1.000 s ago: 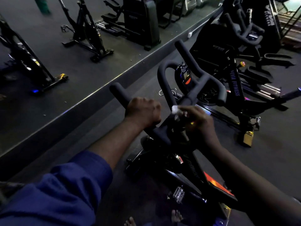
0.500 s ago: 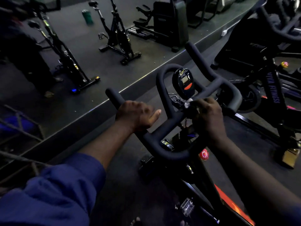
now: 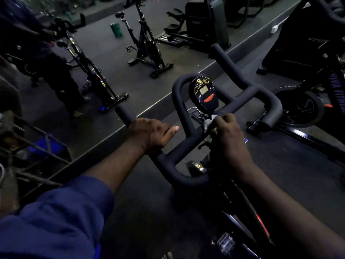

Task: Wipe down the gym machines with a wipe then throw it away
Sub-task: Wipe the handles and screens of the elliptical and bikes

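A black spin bike stands right in front of me, its padded handlebar (image 3: 188,174) looping around a small console (image 3: 204,94) with a grey screen and a red button. My left hand (image 3: 149,134) grips the left bar, thumb stretched along it. My right hand (image 3: 228,136) holds a crumpled white wipe (image 3: 208,123) against the crossbar just below the console. Only a corner of the wipe shows past my fingers.
A raised dark platform (image 3: 104,128) runs diagonally on the left, carrying two more spin bikes (image 3: 147,45) and a green canister (image 3: 116,29). Another bike's flywheel (image 3: 302,109) sits to the right. A person (image 3: 56,75) stands at far left. A metal rack (image 3: 37,150) is lower left.
My view has lifted and swung left, showing more of the platform. My right hand with the wipe slid up the bar toward the console. My left hand kept its grip.
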Available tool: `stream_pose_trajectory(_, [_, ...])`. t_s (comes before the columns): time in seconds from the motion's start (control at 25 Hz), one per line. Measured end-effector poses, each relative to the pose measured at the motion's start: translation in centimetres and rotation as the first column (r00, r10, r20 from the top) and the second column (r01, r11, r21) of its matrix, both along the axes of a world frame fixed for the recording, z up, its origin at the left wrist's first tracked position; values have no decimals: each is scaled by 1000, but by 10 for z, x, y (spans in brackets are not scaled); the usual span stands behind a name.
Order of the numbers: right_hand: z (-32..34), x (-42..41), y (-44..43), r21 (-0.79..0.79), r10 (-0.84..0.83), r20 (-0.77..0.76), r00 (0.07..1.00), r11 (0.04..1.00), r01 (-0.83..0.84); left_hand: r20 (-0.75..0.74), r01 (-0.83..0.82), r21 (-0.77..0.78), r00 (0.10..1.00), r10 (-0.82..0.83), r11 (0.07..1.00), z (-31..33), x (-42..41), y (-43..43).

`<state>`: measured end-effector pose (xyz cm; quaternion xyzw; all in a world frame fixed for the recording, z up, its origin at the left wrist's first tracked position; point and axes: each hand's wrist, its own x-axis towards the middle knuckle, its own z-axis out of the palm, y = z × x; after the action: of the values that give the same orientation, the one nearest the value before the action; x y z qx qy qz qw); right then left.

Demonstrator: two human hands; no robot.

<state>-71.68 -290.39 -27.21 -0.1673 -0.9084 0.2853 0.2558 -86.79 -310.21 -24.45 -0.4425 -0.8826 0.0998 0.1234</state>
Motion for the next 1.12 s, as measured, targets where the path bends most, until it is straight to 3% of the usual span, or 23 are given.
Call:
stream_pose_trajectory(0.08, [-7, 4, -28, 62, 187, 140, 972, 978, -197, 12, -22, -18, 1000, 22, 1000, 5, 4, 2])
stream_pose_trajectory(0.16, [-10, 21, -67, -52, 493, 197, 847, 868, -493, 37, -37, -33, 999, 38, 999, 7, 7, 3])
stream_pose_trajectory(0.2, [-8, 27, -73, -98, 554, 172, 814, 832, -546, 29, -31, -33, 999, 32, 999, 7, 7, 4])
stream_pose_trajectory(0.24, [-3, 27, -69, -149, 522, 105, 846, 850, -506, 11, -23, -27, 1000, 24, 999, 6, 6, 4])
stream_pose_trajectory(0.32, [3, 17, -39, -149, 243, -17, 970, 959, -242, -18, -16, -14, 1000, 16, 1000, 2, 2, 2])
stream_pose_trajectory(0.36, [6, 11, -20, -123, 111, 3, 994, 986, -110, -20, -11, -10, 1000, 11, 1000, 1, 1, 1])
stream_pose_trajectory(0.44, [11, 9, -1, -8, 27, 142, 989, 1000, -26, -12, -10, -2, 1000, 10, 1000, -1, 1, -1])
stream_pose_trajectory(0.52, [7, 10, -20, 66, 80, 256, 963, 993, -100, -6, -16, 14, 1000, 16, 1000, 0, 0, 0])
stream_pose_trajectory(0.6, [-2, 20, -56, -9, 286, 342, 895, 953, -301, 39, -25, 22, 999, 24, 999, -1, -2, -2])
stream_pose_trajectory(0.68, [-9, 35, -82, -101, 425, 267, 865, 905, -414, 52, -19, 29, 999, 18, 999, -1, -3, -2])
stream_pose_trajectory(0.76, [-13, 34, -88, -117, 358, 56, 932, 929, -350, 48, -12, 29, 999, 11, 1000, 2, -1, -3])
stream_pose_trajectory(0.84, [-14, 31, -95, -84, 356, -69, 932, 929, -361, 51, 1, 23, 999, -2, 1000, 5, 2, -3])
stream_pose_trajectory(1.0, [-24, 55, -111, 46, 476, 91, 875, 876, -481, 20, 77, -3, 997, -77, 997, 6, 2, -6])
stream_pose_trajectory(1.12, [-12, 89, -97, 81, 520, 106, 848, 845, -528, 20, 116, 8, 993, -116, 993, 4, 0, -6])
